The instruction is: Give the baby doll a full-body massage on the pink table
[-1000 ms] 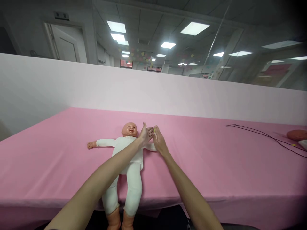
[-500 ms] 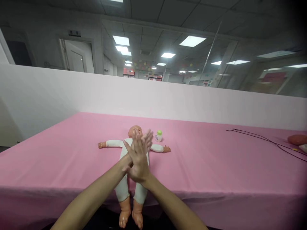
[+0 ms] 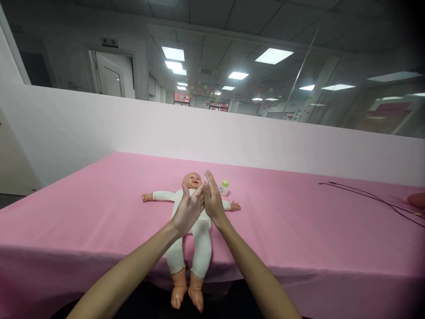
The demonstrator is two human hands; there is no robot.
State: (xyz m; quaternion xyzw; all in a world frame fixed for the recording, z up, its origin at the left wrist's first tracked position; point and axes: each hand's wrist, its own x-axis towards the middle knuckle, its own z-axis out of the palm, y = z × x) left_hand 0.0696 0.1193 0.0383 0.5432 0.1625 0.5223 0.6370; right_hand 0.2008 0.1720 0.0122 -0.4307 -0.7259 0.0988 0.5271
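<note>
A baby doll with a white cloth body lies on its back on the pink-covered table, arms spread and feet over the front edge. Above its chest, my left hand is open, palm turned up and inward, fingers stretched. My right hand is also open, its straight fingers touching the left fingertips. Neither hand holds anything. Just beyond my right hand stands a small jar with a green lid, beside the doll's head. The hands cover part of the doll's chest and one upper arm.
Thin black cables run across the right side of the table. A brownish rounded object is cut off at the right edge. Behind the table rises a white low wall with glass above it.
My hands were crossed palm against palm over the doll; now they have come apart to touch only at the fingers. The doll's face has come into view. The camera has shifted slightly.
</note>
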